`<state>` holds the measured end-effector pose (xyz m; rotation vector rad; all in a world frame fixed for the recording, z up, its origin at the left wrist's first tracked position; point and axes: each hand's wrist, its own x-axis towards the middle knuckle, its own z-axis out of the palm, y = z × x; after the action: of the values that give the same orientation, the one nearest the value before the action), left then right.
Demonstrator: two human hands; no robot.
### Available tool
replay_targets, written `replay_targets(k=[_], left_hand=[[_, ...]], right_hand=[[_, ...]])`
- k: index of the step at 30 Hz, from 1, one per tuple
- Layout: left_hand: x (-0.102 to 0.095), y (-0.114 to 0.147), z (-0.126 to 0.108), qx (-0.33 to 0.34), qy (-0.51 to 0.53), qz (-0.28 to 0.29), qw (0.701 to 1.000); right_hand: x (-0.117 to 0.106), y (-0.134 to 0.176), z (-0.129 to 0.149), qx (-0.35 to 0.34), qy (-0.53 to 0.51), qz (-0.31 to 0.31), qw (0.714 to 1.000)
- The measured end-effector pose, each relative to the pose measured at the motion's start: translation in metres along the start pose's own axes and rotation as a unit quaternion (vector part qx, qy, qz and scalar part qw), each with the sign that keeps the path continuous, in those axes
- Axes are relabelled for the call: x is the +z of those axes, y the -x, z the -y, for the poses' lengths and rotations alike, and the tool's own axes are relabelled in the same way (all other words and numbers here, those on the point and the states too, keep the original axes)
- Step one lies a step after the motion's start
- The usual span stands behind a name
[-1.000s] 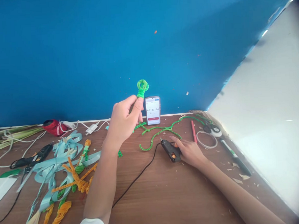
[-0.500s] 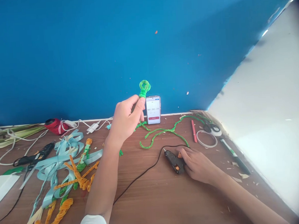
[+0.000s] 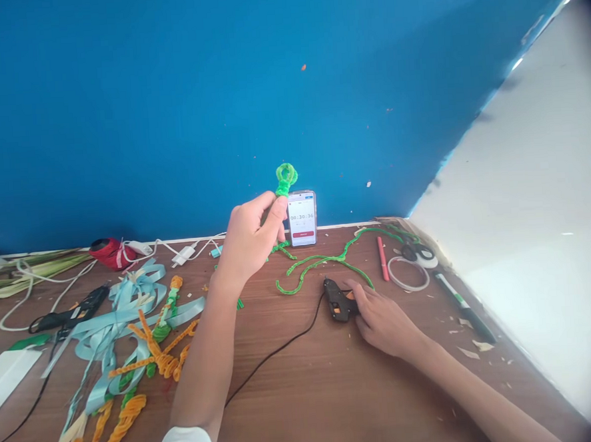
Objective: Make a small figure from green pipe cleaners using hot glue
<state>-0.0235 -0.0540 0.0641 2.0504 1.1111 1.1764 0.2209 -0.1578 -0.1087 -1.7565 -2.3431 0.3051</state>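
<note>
A green fuzzy pipe-cleaner piece with a looped top is pinched between the fingers of my left hand, raised in front of the wall. My right hand is at the table, its fingers closed about the handle of a black hot glue gun with orange parts. The gun's nozzle points toward the back, and a black cord trails from it to the front left. Long green pipe-cleaner strands lie just behind the gun. My fingers hide part of its handle.
A phone showing a timer leans on the blue wall. Light-blue ribbon and orange pipe-cleaner pieces lie at left, near a second black tool. At right are a red pen, a clear ring, scissors and a dark marker.
The glue gun has shifted slightly back and turned, and my right hand has moved with it. My left hand still holds the green piece in nearly the same spot.
</note>
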Motion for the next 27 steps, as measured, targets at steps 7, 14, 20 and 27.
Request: replay_targets(k=[7, 14, 20, 27], left_hand=[[0.001, 0.0, 0.0, -0.003, -0.01, 0.009, 1.0], [0.005, -0.001, 0.001, -0.004, -0.061, 0.089, 0.994], [0.008, -0.003, 0.006, -0.012, -0.098, 0.143, 0.985], [0.01, -0.004, 0.013, -0.016, -0.122, 0.189, 0.974]], right_hand=[[0.002, 0.001, 0.004, 0.002, 0.101, -0.017, 0.995], [-0.024, -0.001, 0.011, 0.02, 0.125, 0.005, 0.992], [-0.079, -0.05, -0.003, 0.087, 0.206, 0.039, 0.974], [-0.075, -0.132, -0.023, 0.07, 0.128, 0.155, 0.977]])
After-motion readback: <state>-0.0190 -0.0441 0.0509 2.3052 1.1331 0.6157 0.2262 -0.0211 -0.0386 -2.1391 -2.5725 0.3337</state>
